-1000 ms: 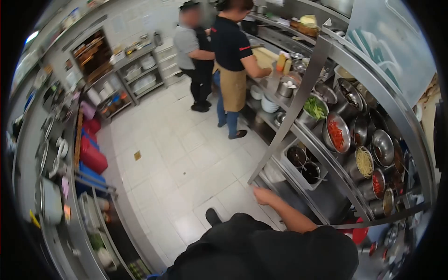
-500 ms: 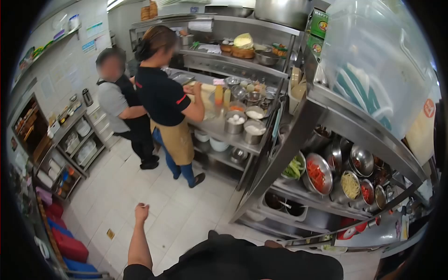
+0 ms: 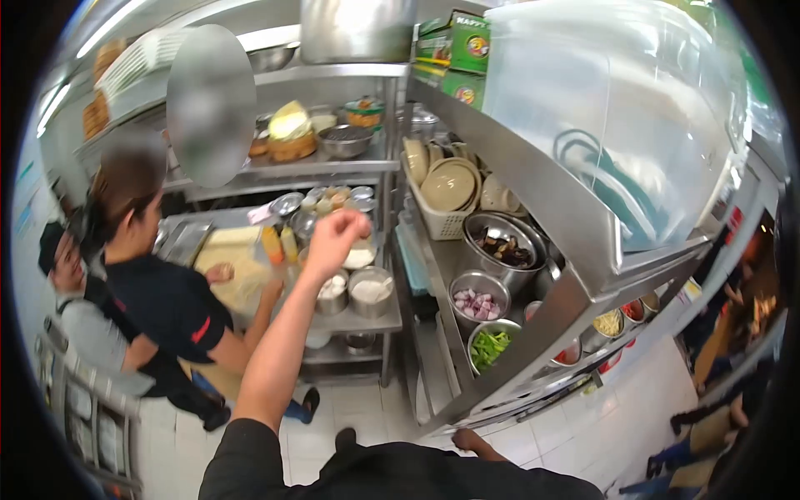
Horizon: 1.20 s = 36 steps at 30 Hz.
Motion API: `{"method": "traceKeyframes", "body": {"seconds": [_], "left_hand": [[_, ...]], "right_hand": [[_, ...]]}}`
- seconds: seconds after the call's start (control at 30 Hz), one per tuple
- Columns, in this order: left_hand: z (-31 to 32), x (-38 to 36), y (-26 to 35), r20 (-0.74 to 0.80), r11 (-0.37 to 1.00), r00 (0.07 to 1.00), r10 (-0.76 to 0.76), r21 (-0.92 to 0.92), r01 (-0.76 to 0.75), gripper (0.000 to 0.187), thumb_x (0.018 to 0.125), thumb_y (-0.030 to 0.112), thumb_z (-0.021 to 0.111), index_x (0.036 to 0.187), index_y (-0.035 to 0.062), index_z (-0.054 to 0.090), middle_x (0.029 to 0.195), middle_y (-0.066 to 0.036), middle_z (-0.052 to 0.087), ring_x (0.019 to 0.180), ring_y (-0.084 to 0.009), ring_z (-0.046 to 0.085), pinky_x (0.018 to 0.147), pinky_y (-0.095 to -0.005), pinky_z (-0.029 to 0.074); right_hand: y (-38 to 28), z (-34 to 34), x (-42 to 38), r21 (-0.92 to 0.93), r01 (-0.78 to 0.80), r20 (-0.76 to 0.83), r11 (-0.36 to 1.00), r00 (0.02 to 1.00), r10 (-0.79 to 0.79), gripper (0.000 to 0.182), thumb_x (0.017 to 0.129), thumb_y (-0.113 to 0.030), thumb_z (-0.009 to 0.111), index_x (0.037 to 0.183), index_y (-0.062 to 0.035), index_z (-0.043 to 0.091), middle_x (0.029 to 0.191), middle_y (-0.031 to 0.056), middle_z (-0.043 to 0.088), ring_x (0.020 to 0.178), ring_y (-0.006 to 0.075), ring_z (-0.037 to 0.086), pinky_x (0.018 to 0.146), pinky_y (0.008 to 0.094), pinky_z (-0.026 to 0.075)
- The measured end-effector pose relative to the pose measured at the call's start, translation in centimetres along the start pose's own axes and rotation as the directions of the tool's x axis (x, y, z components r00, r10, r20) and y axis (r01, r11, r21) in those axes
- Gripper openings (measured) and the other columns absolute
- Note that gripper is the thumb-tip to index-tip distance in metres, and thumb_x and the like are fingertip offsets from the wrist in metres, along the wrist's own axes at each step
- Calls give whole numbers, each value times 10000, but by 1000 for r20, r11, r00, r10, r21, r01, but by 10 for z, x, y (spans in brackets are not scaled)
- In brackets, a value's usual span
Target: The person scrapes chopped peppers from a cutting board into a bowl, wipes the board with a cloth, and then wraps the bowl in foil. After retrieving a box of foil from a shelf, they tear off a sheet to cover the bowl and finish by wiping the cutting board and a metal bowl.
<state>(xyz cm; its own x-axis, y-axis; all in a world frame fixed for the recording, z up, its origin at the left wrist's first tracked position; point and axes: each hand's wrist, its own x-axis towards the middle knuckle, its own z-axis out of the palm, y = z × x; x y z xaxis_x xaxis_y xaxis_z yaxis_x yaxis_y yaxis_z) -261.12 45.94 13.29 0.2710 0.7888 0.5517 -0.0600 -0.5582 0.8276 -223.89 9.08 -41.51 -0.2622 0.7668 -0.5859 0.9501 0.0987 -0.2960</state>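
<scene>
We see silver steel shelves (image 3: 533,208) all around. A bowl (image 3: 492,346) holds bright green vegetables, another bowl (image 3: 479,302) pinkish purple onion pieces, a third (image 3: 503,243) dark brown bits. The dishes (image 3: 450,185) in the white basket (image 3: 446,223) are beige. Green cartons (image 3: 457,50) with red and yellow print sit up top. Two pots (image 3: 371,290) hold white contents. The bottles (image 3: 273,244) are orange and yellow. A co-worker's shirt (image 3: 171,304) is black with a red stripe. The floor (image 3: 575,429) is white tile, and our sleeve (image 3: 242,462) is black.
</scene>
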Motion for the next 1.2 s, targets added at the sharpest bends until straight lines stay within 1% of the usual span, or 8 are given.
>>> {"method": "traceKeyframes", "body": {"seconds": [0.13,0.33,0.4,0.43,0.6,0.7,0.87,1.2], "left_hand": [[12,130,68,72,960,961,267,-105,-259,305,1008,321,693,1058,21,717,956,-41,751,867,-99,672,774,-267,525],[43,268,111,-83,873,880,469,-112,-475,253,934,257,739,973,8,755,801,-65,745,736,-116,660,665,-316,524],[60,300,121,-219,783,771,598,-48,-621,229,903,251,728,880,25,753,748,-87,716,678,-158,649,621,-355,510],[66,310,127,-210,802,807,552,-131,-582,235,874,247,723,814,20,730,697,-88,694,645,-212,650,621,-387,517],[125,348,150,-427,769,744,514,-157,-620,954,653,435,853,1386,-30,457,1407,-225,435,1307,-406,431,1131,-540,358],[133,347,151,-455,757,633,626,163,-632,685,686,546,871,1106,21,735,1229,-218,647,1225,-353,560,1066,-481,461],[147,370,155,-36,619,684,729,461,-636,1161,501,646,922,1430,33,591,1588,-295,355,1479,-543,247,1202,-675,231],[161,370,212,142,167,470,871,815,-556,392,909,286,600,1292,199,598,1268,-42,607,1276,-294,492,976,-596,423]], "right_hand": [[-89,-10,-108,519,-659,57,544,662,748,330,916,-231,581,1038,27,747,1144,280,705,1143,443,654,1000,478,520],[-93,61,-145,360,-459,-20,812,866,499,342,944,-239,583,1103,46,681,1058,256,723,1050,450,693,910,491,568],[-150,-4,-180,887,-458,302,-68,462,834,264,942,-196,603,1057,38,648,998,271,720,998,439,703,874,470,583],[-170,-25,-193,906,-413,231,-93,298,926,242,950,-198,624,1012,36,618,937,273,710,937,432,702,856,457,575],[-173,-66,-212,839,-488,-116,240,269,956,244,952,-202,624,1011,35,619,937,271,710,935,432,702,853,460,573],[-183,-93,-188,785,-502,-186,362,366,912,245,954,-204,624,1011,34,620,936,270,710,933,432,701,852,462,571],[-196,-124,-153,705,-461,-255,539,543,800,248,956,-208,624,1011,34,621,936,268,711,930,431,701,849,465,569],[-216,-149,-110,635,-387,-279,669,692,666,252,960,-216,624,1010,32,623,935,265,711,925,431,700,843,470,565]]}}
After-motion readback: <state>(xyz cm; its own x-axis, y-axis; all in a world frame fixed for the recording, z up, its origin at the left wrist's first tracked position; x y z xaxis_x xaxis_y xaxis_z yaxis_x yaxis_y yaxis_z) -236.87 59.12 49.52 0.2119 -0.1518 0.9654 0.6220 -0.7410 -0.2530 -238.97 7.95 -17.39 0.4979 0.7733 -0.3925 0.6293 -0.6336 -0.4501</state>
